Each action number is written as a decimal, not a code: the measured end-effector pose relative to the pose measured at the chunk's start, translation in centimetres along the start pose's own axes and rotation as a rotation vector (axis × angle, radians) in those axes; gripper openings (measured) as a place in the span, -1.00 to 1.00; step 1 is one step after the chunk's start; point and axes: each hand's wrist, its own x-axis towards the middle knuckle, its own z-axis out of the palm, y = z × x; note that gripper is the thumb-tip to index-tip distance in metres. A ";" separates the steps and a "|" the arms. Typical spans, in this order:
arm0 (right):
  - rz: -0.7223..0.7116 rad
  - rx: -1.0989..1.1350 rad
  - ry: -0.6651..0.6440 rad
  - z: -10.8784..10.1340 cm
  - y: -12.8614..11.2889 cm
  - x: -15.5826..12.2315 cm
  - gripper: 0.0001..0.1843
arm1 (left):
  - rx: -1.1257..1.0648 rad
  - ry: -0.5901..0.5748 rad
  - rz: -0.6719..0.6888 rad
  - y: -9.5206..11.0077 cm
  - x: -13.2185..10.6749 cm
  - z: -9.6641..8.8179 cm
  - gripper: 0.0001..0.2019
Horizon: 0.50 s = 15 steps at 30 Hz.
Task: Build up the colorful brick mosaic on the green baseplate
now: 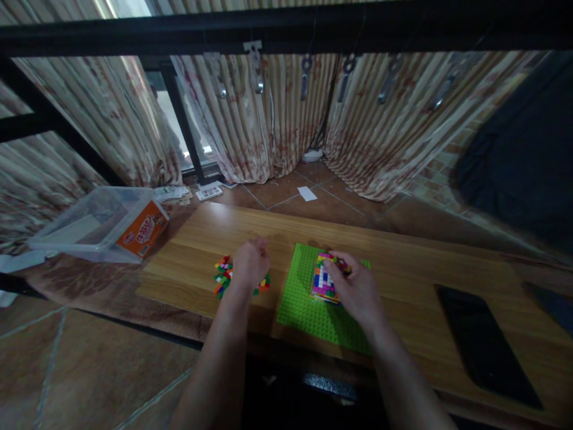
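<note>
Loose toy building bricks in several colours lie in a small pile on the wooden tabletop. Over the right part of that pile is my left hand, its fingers curled and smeared by motion, so what they hold cannot be made out. A green studded baseplate lies to the right. On it stands a low rectangular building-brick structure in pink, blue, white and yellow. My right hand is closed at its right side, thumb and fingers on the upper right bricks. The palm hides part of the structure.
A dark phone-like slab rests on the right of the wooden table. A clear plastic bin with an orange label stands left of the table. A black bar with hanging metal hooks crosses above, before curtains.
</note>
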 end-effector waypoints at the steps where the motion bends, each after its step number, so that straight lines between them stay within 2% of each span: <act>1: -0.007 -0.008 -0.001 0.0 -0.1 0.0 -0.56 | 0.054 -0.006 -0.046 -0.8 0.2 -0.5 -0.68; 5: -0.037 0.004 -0.016 0.2 -0.3 0.0 -0.57 | 0.136 0.005 -0.148 -2.6 0.5 -1.5 -0.64; 11: -0.042 0.015 -0.064 0.7 -0.6 -0.1 -0.57 | 0.179 -0.079 -0.009 -2.6 0.9 -1.6 -0.65; 15: -0.045 0.021 -0.065 0.7 -0.7 -0.2 -0.55 | 0.203 -0.087 -0.030 -2.5 1.1 -1.7 -0.68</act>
